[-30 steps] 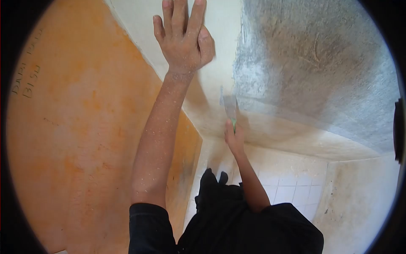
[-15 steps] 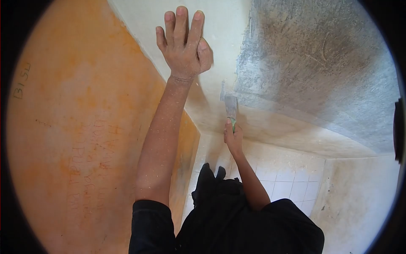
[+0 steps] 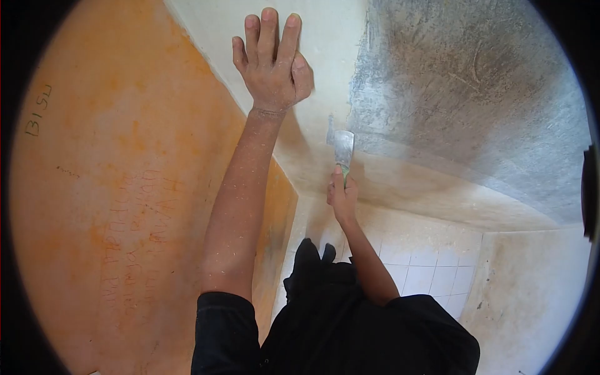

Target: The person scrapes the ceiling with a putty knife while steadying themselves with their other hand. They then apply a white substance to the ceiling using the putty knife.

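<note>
My left hand (image 3: 270, 69) is braced on the pale painted wall (image 3: 331, 56), palm to the surface and fingers spread. Lower and to its right, my right hand (image 3: 342, 195) grips a scraper (image 3: 344, 149) by its green handle, thumb along the handle and blade pointing up. The wide metal blade overlaps the wall just beside the lower left edge of a bare grey patch (image 3: 425, 94). A small grey scraped mark (image 3: 330, 128) shows right at the blade's left side. Light specks of debris dot my left forearm.
An orange wall (image 3: 125, 156) with handwriting meets the pale wall at a corner on the left. White tiles (image 3: 425, 275) cover a surface below my right arm. A stained pale wall (image 3: 531, 281) stands at the lower right, and a dark object (image 3: 589, 194) sits at the right edge.
The scraper and my right hand have shifted slightly, with the blade now turned brighter toward the camera and a little to the right. My left hand stays in place on the wall.
</note>
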`<state>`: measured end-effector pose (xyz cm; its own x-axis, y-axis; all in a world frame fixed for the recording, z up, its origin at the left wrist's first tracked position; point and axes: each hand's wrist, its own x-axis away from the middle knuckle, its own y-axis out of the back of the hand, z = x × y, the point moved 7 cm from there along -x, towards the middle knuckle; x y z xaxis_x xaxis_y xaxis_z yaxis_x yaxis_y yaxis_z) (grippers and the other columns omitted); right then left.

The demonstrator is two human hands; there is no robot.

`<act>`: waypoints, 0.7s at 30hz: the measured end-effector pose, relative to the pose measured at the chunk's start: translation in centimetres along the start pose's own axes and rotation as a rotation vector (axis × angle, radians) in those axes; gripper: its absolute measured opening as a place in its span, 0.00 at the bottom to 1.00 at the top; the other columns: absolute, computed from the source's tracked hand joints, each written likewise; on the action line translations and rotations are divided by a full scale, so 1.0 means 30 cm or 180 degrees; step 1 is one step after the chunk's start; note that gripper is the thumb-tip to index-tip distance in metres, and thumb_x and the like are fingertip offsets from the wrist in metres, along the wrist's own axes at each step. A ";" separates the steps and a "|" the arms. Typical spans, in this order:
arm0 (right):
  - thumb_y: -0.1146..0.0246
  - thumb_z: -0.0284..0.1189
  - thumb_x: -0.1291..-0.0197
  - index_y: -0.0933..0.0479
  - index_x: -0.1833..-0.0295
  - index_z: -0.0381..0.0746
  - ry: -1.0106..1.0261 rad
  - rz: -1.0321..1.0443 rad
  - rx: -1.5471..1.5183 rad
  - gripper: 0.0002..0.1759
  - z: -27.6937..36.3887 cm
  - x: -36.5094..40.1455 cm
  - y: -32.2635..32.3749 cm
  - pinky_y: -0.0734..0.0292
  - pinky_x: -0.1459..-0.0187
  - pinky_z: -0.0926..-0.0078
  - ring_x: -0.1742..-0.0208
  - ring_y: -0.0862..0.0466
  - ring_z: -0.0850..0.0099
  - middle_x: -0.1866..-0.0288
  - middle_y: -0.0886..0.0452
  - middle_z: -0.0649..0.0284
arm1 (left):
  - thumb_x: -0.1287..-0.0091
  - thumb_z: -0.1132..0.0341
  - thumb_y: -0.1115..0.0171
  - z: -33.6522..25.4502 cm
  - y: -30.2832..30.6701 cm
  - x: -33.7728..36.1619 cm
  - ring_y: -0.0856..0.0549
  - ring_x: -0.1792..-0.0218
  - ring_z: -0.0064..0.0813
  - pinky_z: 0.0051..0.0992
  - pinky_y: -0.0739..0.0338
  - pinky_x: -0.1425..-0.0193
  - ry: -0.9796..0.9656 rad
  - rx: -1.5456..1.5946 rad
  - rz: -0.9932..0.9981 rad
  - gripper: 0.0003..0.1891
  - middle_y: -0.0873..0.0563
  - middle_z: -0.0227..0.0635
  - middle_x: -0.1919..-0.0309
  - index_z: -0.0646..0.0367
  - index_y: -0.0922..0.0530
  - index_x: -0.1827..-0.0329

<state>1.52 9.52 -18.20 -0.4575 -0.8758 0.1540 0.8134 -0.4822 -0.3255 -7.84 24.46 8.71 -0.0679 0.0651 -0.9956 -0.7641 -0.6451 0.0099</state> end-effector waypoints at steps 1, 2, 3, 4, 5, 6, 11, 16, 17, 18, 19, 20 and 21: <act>0.46 0.42 0.25 0.33 0.71 0.43 -0.0115 -0.0091 0.0040 0.21 -0.019 0.006 0.010 0.44 0.84 0.82 0.85 0.38 0.86 0.83 0.36 0.76 | 0.35 0.63 0.58 0.003 0.001 0.002 0.42 0.22 0.41 0.43 0.64 0.19 0.0020 0.0017 0.0010 0.28 0.33 0.42 0.26 0.52 0.26 0.31; 0.46 0.42 0.25 0.33 0.71 0.43 -0.0109 -0.0090 0.0031 0.21 -0.027 -0.011 0.004 0.44 0.84 0.82 0.85 0.38 0.86 0.83 0.36 0.76 | 0.35 0.63 0.58 0.008 -0.001 -0.001 0.42 0.22 0.41 0.43 0.64 0.19 0.0010 0.0018 0.0008 0.28 0.33 0.42 0.26 0.52 0.26 0.31; 0.46 0.42 0.25 0.33 0.71 0.43 0.0088 -0.0103 0.0233 0.21 -0.010 -0.032 -0.002 0.44 0.85 0.82 0.86 0.39 0.86 0.83 0.37 0.76 | 0.35 0.63 0.58 0.008 0.001 -0.002 0.42 0.22 0.41 0.43 0.64 0.19 0.0002 0.0033 -0.0027 0.28 0.33 0.42 0.26 0.52 0.26 0.31; 0.47 0.42 0.25 0.33 0.71 0.43 0.0267 -0.0137 0.0438 0.21 0.001 -0.034 0.001 0.45 0.85 0.82 0.86 0.39 0.86 0.84 0.37 0.76 | 0.36 0.63 0.58 0.001 0.004 0.005 0.42 0.22 0.41 0.43 0.64 0.19 0.0008 0.0064 -0.0045 0.28 0.33 0.42 0.26 0.52 0.26 0.31; 0.47 0.42 0.25 0.33 0.71 0.43 0.0250 -0.0172 0.0445 0.21 -0.004 -0.021 0.009 0.45 0.85 0.82 0.86 0.39 0.86 0.84 0.37 0.76 | 0.36 0.63 0.58 -0.005 0.005 0.011 0.42 0.22 0.41 0.43 0.64 0.19 0.0027 0.0095 -0.0027 0.28 0.33 0.42 0.26 0.52 0.26 0.31; 0.47 0.43 0.25 0.33 0.71 0.43 0.0114 -0.0064 0.0150 0.21 0.001 -0.006 -0.001 0.45 0.85 0.82 0.86 0.39 0.85 0.84 0.37 0.76 | 0.36 0.63 0.58 -0.006 0.006 0.015 0.42 0.22 0.41 0.43 0.64 0.19 0.0043 0.0095 -0.0003 0.28 0.32 0.42 0.27 0.52 0.26 0.31; 0.47 0.47 0.26 0.32 0.69 0.43 -0.0064 0.0155 -0.0029 0.22 -0.032 -0.018 0.019 0.47 0.85 0.83 0.86 0.40 0.85 0.83 0.38 0.74 | 0.34 0.64 0.58 0.009 0.008 0.012 0.41 0.22 0.40 0.43 0.64 0.19 0.0061 0.0019 0.0025 0.28 0.32 0.41 0.27 0.50 0.26 0.30; 0.47 0.46 0.26 0.32 0.69 0.42 -0.0256 0.0015 -0.0053 0.22 -0.015 -0.006 0.025 0.47 0.85 0.83 0.86 0.40 0.85 0.83 0.37 0.73 | 0.27 0.56 0.51 0.000 0.033 0.093 0.51 0.22 0.56 0.53 0.61 0.22 0.0721 0.0163 0.0634 0.28 0.48 0.62 0.24 0.56 0.33 0.26; 0.47 0.46 0.26 0.32 0.69 0.42 -0.0269 0.0006 -0.0053 0.22 -0.021 0.004 0.042 0.47 0.85 0.83 0.86 0.40 0.85 0.83 0.37 0.73 | 0.27 0.56 0.51 -0.015 0.061 0.122 0.51 0.22 0.56 0.53 0.61 0.22 0.0727 0.0167 0.0648 0.28 0.48 0.62 0.24 0.56 0.33 0.26; 0.47 0.46 0.26 0.32 0.69 0.42 -0.0205 0.0079 0.0062 0.22 -0.013 -0.001 0.050 0.47 0.85 0.83 0.86 0.40 0.85 0.83 0.37 0.73 | 0.27 0.53 0.49 0.001 0.072 0.156 0.54 0.23 0.62 0.57 0.60 0.23 0.1116 0.0470 0.0707 0.30 0.53 0.67 0.25 0.57 0.36 0.25; 0.47 0.46 0.26 0.32 0.70 0.42 -0.0130 0.0155 0.0184 0.22 0.009 -0.016 0.047 0.47 0.85 0.83 0.86 0.40 0.85 0.83 0.36 0.73 | 0.27 0.51 0.46 0.016 0.080 0.176 0.56 0.24 0.68 0.61 0.60 0.24 0.1503 0.0777 0.0751 0.34 0.59 0.73 0.25 0.59 0.40 0.24; 0.47 0.46 0.26 0.32 0.70 0.42 -0.0126 0.0138 0.0198 0.22 0.012 -0.021 0.044 0.47 0.85 0.83 0.86 0.40 0.85 0.83 0.36 0.73 | 0.29 0.47 0.42 0.028 0.079 0.210 0.61 0.25 0.73 0.64 0.61 0.26 0.1695 0.0682 0.1295 0.43 0.66 0.73 0.26 0.58 0.52 0.20; 0.47 0.45 0.25 0.32 0.70 0.42 -0.0080 0.0106 0.0165 0.22 0.027 -0.022 0.025 0.47 0.85 0.82 0.86 0.40 0.85 0.83 0.37 0.73 | 0.29 0.47 0.42 0.034 0.082 0.222 0.61 0.25 0.73 0.64 0.61 0.26 0.1713 0.0706 0.1300 0.43 0.66 0.73 0.26 0.58 0.52 0.20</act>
<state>2.74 9.72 -17.80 -0.4213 -0.8913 0.1675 0.8458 -0.4528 -0.2821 -10.83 24.09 2.21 -0.0940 -0.5709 -0.8156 -0.8617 -0.3637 0.3539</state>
